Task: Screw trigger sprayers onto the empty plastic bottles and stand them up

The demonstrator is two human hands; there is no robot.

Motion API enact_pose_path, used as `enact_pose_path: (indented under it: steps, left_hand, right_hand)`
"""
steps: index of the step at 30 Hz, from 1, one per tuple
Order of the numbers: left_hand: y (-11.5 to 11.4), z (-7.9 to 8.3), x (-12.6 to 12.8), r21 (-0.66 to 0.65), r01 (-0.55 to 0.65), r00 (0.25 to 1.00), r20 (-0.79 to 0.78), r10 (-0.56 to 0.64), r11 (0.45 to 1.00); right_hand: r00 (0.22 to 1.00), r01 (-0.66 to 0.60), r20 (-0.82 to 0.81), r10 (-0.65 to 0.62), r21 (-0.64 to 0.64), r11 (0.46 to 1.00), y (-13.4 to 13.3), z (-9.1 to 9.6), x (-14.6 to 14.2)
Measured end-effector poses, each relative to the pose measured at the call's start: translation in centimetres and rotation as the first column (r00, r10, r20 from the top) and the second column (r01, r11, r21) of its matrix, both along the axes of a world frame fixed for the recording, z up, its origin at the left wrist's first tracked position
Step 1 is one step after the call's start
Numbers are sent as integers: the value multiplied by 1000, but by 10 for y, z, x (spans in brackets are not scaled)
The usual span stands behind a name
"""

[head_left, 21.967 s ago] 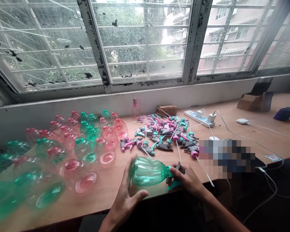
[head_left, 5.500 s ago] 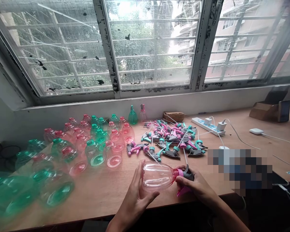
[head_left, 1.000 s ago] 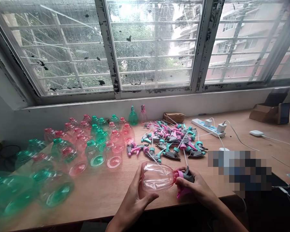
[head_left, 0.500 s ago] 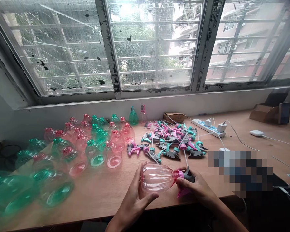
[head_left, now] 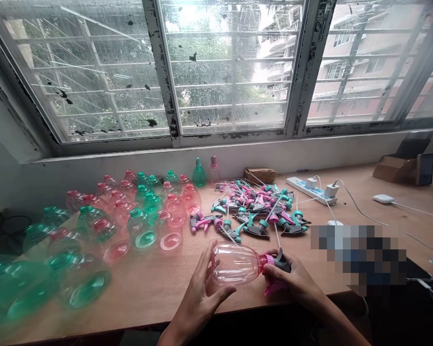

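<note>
A clear pink plastic bottle [head_left: 236, 263] lies sideways above the front edge of the wooden table [head_left: 159, 283]. My left hand [head_left: 199, 295] is wrapped round its base end. My right hand [head_left: 296, 281] grips the pink and grey trigger spray head [head_left: 277, 269] that sits on the bottle's neck. Behind the bottle lies a pile of loose trigger spray heads [head_left: 254, 207] in pink, teal and grey, with thin dip tubes sticking out.
Several empty pink and green bottles [head_left: 130, 211] lie at the left of the table. Two bottles with spray heads [head_left: 204, 173] stand by the wall. A white power strip [head_left: 312, 189] with cables, a cardboard box [head_left: 393, 166] and a blurred patch [head_left: 357, 254] are at the right.
My left hand has shifted its grip a little on the pink bottle, which has turned slightly. My right hand stays on the spray head. Nothing else has moved.
</note>
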State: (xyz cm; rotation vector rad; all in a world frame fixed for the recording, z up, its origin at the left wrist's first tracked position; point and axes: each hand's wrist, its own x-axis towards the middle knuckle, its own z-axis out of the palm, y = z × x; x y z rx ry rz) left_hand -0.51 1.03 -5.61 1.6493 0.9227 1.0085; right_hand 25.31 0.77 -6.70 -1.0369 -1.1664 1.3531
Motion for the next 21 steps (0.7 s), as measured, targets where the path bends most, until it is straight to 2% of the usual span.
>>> enact_pose_path:
  steps: [7, 12, 15, 21]
  left_hand:
    - [0, 2, 2, 111, -16, 997, -74, 24, 994]
    - [0, 4, 2, 49, -28, 999, -19, 29, 998]
    - [1, 6, 2, 12, -34, 998, -43, 34, 999]
    - [1, 4, 2, 107, -44, 995, -88, 54, 993]
  right_hand:
    - [997, 46, -60, -47, -13, 999, -2, 6, -5]
    - [996, 37, -85, -39, -20, 999, -3, 7, -6]
    - [996, 30, -84, -32, -19, 999, -2, 6, -5]
    - [994, 26, -102, -29, -29, 999, -2, 5, -5]
